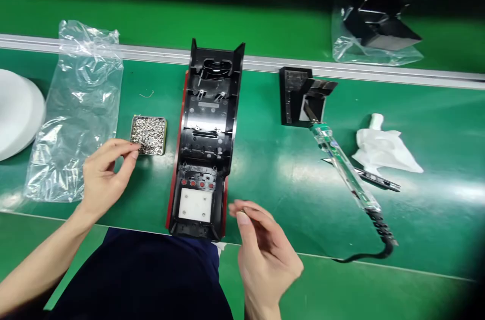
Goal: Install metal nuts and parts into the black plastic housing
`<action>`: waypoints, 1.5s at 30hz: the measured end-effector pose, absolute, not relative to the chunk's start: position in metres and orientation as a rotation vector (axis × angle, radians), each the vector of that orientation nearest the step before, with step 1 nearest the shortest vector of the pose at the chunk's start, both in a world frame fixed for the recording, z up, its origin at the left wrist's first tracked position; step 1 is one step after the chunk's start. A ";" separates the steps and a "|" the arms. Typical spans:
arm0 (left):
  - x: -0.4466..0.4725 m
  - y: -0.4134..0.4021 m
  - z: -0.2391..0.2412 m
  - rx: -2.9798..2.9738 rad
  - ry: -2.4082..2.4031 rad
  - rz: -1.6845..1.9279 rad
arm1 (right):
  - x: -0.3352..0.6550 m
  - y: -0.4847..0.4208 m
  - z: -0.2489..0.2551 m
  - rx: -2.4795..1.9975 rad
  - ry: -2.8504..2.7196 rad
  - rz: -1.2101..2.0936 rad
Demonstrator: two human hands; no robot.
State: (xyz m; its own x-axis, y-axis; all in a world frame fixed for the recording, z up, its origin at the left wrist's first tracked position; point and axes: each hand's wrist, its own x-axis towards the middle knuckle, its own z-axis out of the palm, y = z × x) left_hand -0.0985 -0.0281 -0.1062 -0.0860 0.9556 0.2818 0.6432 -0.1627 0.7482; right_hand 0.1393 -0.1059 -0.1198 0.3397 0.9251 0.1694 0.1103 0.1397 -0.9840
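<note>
A long black plastic housing [207, 143] with a red edge lies lengthwise in front of me, its open inside facing up, with a white pad near its close end. My left hand [104, 171] reaches toward a small square tin of screws [149, 135], thumb and forefinger pinched at its near left corner; whether a screw is between them I cannot tell. My right hand [261, 249] hovers blurred just right of the housing's near end, fingers loosely curled, nothing clearly in it.
A clear plastic bag [78, 108] lies at the left beside a white round object [17, 110]. An electric screwdriver [343, 163] with a coiled cord rests tip-first in a black holder [297, 95]. White tissue [384, 148] lies right; a bagged black part [373, 12] sits beyond the rail.
</note>
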 end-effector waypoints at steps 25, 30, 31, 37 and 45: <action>-0.090 -0.057 -0.110 1.697 1.403 1.043 | 0.112 -0.063 -0.126 -1.716 -2.057 -0.055; -0.086 -0.058 -0.109 1.666 1.353 1.035 | 0.115 -0.070 -0.126 -1.727 -2.042 -0.034; -0.086 -0.059 -0.109 1.644 1.339 1.024 | 0.115 -0.069 -0.127 -1.727 -2.054 -0.030; -0.086 -0.059 -0.105 1.135 1.180 0.939 | 0.116 -0.061 -0.132 -1.728 -2.117 -0.047; -0.084 -0.050 -0.108 0.399 0.677 0.957 | 0.112 -0.076 -0.117 -1.495 -1.879 -0.061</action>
State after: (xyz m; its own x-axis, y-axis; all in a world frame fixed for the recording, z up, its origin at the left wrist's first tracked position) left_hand -0.0841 -0.0498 -0.1075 0.3962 0.8491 -0.3493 -0.6119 0.5278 0.5891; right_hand 0.1120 -0.0760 -0.1167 -0.0653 0.8296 0.5545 0.8636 0.3253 -0.3851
